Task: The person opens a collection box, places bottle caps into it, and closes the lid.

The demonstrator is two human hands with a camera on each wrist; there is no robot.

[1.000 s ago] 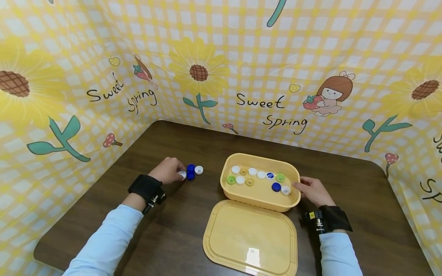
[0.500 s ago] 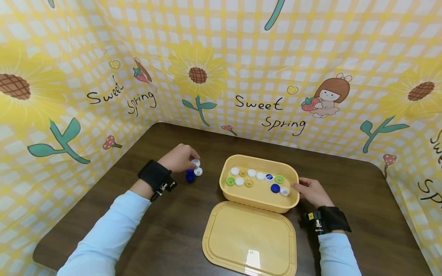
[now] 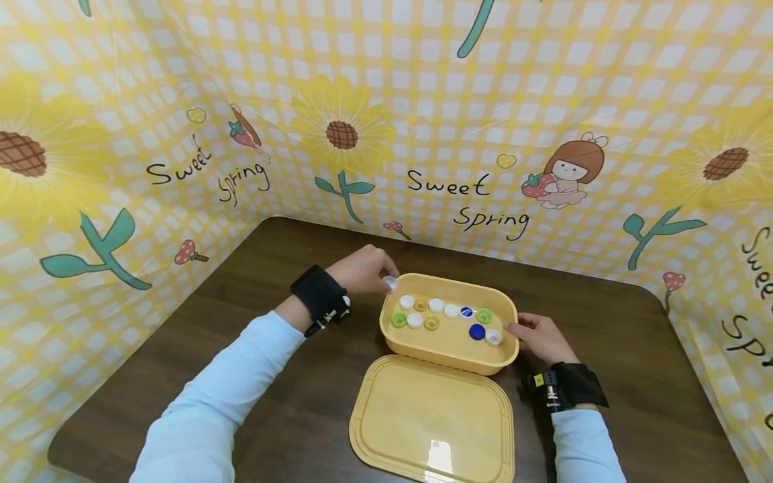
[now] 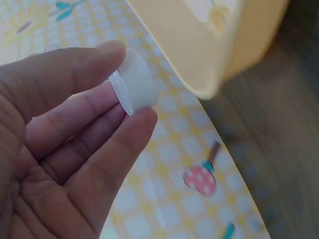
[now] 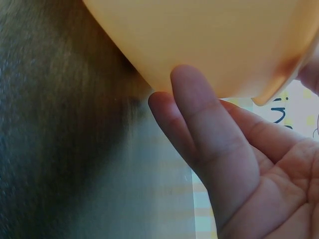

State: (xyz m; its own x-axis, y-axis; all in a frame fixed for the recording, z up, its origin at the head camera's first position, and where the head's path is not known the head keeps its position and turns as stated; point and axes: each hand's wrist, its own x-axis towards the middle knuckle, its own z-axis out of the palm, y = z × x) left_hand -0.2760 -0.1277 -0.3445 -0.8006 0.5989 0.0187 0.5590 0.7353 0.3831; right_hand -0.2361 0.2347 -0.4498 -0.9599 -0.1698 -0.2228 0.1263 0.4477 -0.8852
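Note:
My left hand pinches a white bottle cap between thumb and fingertips. It hovers by the far left corner of a yellow plastic box. Inside the box lie several caps: white, yellow-clear, green and blue, among them a dark blue cap and a green cap. With the thumb over the rim and fingers against the outer wall, my right hand holds the box's right end. In the right wrist view, fingertips press on that wall.
A yellow lid lies flat on the brown table in front of the box. A checked cloth with sunflower prints hangs behind and at the sides of the table.
My left hand has lifted the white cap from beside two blue caps and another white one, carrying it right to the box. Those table caps are now hidden behind my wrist. My right hand stays put.

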